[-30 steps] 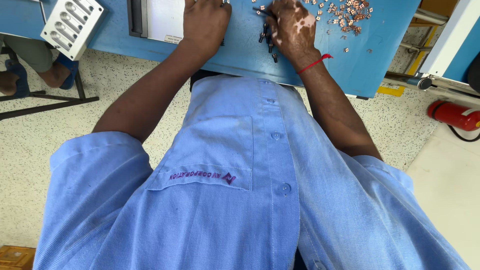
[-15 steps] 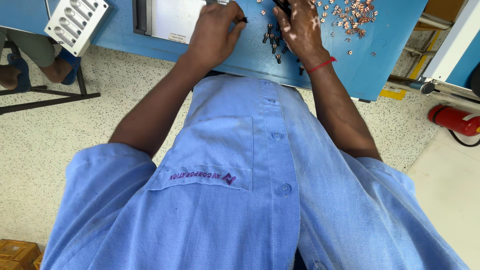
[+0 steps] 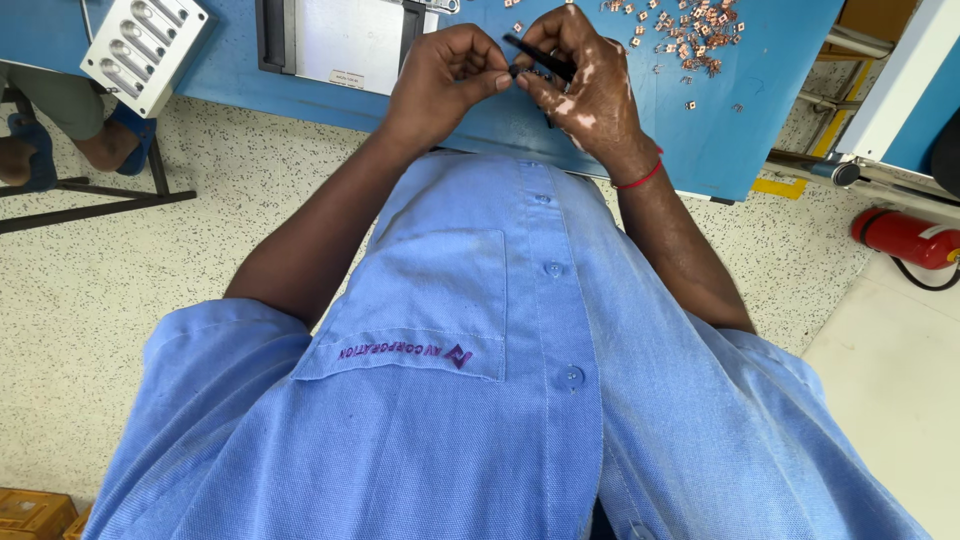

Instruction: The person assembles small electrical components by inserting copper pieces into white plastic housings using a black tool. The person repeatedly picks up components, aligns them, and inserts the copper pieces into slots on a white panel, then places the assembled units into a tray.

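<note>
A small black part (image 3: 535, 62) is being gripped between both hands above the blue table (image 3: 760, 120).

Head view: it is being pinched by the left hand (image 3: 440, 85) and right hand (image 3: 585, 85), fingertips meeting; small copper pieces (image 3: 690, 30) are lying scattered just beyond.

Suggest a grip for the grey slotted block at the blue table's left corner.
Probably by the slotted block's two long outer sides, coming from above: it lies flat and skewed on the table, overhanging the edge, its top full of oblong slots, its sides plain and free.
</note>
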